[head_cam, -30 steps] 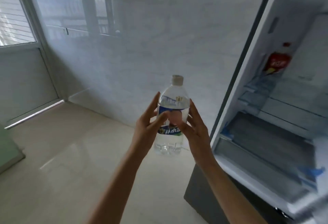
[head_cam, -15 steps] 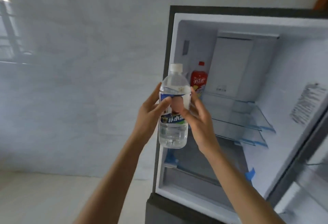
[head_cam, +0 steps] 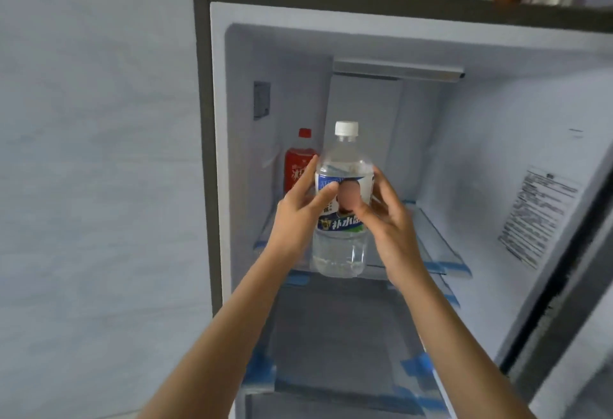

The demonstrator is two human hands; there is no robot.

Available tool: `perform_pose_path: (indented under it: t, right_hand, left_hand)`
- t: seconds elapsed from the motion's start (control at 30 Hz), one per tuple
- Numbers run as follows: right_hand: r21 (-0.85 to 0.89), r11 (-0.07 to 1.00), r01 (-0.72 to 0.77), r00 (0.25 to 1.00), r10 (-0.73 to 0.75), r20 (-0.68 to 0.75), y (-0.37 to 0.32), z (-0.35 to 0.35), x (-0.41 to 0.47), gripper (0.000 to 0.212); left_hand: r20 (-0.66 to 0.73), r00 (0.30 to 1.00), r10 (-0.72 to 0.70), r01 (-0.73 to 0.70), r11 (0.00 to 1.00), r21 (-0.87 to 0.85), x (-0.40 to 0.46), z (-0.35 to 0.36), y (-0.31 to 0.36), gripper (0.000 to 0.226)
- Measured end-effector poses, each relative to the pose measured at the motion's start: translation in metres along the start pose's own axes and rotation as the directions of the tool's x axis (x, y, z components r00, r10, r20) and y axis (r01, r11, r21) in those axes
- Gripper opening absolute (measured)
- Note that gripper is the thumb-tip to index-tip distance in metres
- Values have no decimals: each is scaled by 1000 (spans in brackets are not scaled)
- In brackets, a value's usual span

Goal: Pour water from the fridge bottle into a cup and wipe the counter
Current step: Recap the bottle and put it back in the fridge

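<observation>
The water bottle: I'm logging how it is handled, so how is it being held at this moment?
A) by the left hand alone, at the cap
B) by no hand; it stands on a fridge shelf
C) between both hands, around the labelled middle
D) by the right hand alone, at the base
C: the left hand and right hand grip the water bottle from either side at its label, its white cap untouched.

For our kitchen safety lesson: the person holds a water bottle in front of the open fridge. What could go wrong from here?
1. The water bottle is held between the left hand and right hand mostly by fingertips, so it might slip.
2. The red bottle stands close behind the left hand and could be knocked over.
3. The fridge stands open and may warm.
</observation>
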State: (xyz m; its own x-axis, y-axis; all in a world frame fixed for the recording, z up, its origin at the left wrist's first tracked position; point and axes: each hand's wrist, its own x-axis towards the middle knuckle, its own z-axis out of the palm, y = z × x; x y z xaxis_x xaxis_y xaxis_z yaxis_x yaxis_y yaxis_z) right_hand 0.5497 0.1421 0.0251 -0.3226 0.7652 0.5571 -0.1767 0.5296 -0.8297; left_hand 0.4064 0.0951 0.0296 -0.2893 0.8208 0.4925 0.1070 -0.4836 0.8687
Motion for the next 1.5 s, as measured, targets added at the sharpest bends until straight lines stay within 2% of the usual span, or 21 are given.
perform_pose_path:
  t: [0.1,0.2,0.4,0.53,0.6,0.73,0.83,1.0,1.1,1.5]
  right_hand:
    - [-60,998,15,999,-17,-44,14,-8,30,65]
    - [-104,994,16,997,-24,-70,33,-19,56,69]
    - [-226,973,-37,995,16,-96,70,-53,96,67]
    - [-300,950,-87,992,57,-108,87,-74,115,73]
    - [-324,941,-97,994,72,-88,93,-82,124,71]
    - [-339,930,-145,989,140,-40,106,-92,141,84]
    - [-312,938,-152,986,166,20,114,-93,153,78]
    - [-293,943,-160,980,187,67,133,-93,168,67]
    - [-316,934,-165,974,204,97,143,-93,172,67]
    - [-372,917,-142,974,196,111,166,-94,178,71]
  left_hand:
    - [65,998,14,-15,1000,20,40,7,-18,56]
    - [125,992,26,-30,999,31,77,19,-37,63]
    - [140,990,27,-19,998,-55,123,55,-76,61]
    - [142,990,1,4,999,-32,147,73,-102,63]
    - [131,991,-10,10,1000,0,156,81,-111,69]
    - [103,994,-27,26,1000,11,172,87,-125,69]
    - [65,997,-52,52,999,5,183,87,-134,76]
    - [35,997,-61,61,998,17,194,79,-148,72]
    - [27,998,-65,64,997,49,197,74,-156,65]
    - [71,994,-83,75,991,111,198,69,-163,64]
